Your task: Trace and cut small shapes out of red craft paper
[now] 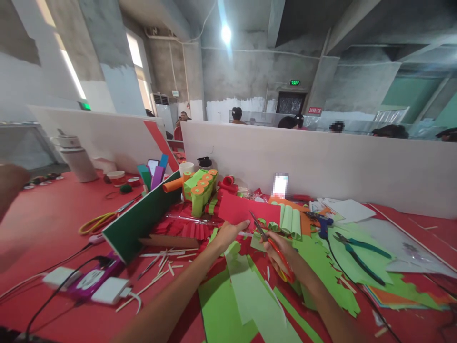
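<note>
My left hand point(228, 232) pinches the lower edge of a red paper sheet point(246, 211) and holds it up over the table. My right hand point(283, 252) grips red-handled scissors point(267, 238), fingers through the loops. The blades point up and left at the sheet's lower right edge. Rolled light green paper tubes point(290, 221) lie just behind the scissors. Green paper strips point(250, 290) are spread under both forearms.
A green board point(143, 216) leans at the left, with a paper model point(200, 188) of green and orange tubes behind it. Teal pliers point(360, 252), a blue glue gun point(323, 223), yellow scissors point(102, 220), chargers and cables point(93, 281) lie about. White partitions point(321, 162) back the red table; people sit beyond.
</note>
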